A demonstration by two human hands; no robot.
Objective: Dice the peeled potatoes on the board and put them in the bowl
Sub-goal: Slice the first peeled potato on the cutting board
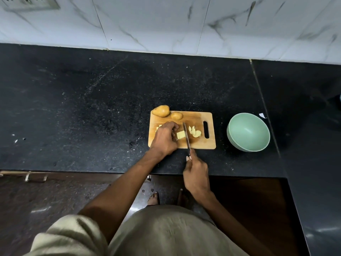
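I see the left hand pinching a potato piece on the board. The right hand grips the knife beside it. The bowl sits right.

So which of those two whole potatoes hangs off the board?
The larger potato at the board's far left corner overhangs its edge; the smaller potato beside it lies fully on the wood.

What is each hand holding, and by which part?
The right hand grips the knife by its handle, blade over the board. The left hand steadies the potato piece, fingers on its left end.
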